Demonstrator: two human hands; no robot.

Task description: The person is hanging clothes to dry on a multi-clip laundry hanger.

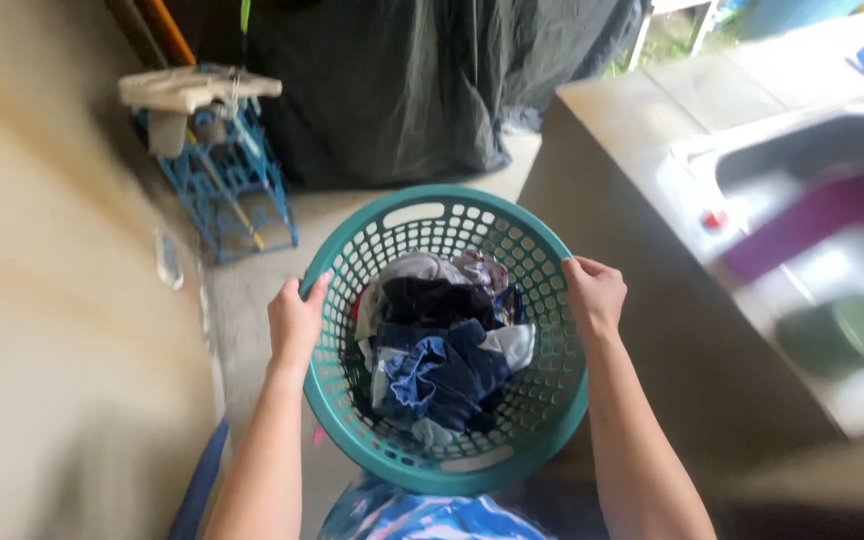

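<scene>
Laundry basket (552, 395), teal and perforated, sits right in front of me, held up over the concrete floor (252, 300). Far left there's a blue wire rack (237, 180) against the wall. My left hand (295, 322) grips the basket's left rim, fingers curled over the edge. Inside, a heap of dark blue and white clothes (442, 355). My right hand (595, 292) clamps the right rim. Further right, a steel sink (802, 180) holding a green bowl (847, 333).

Concrete floor (252, 300), steel sink (802, 160) (daylight behind), dark tarp (402, 90)
</scene>
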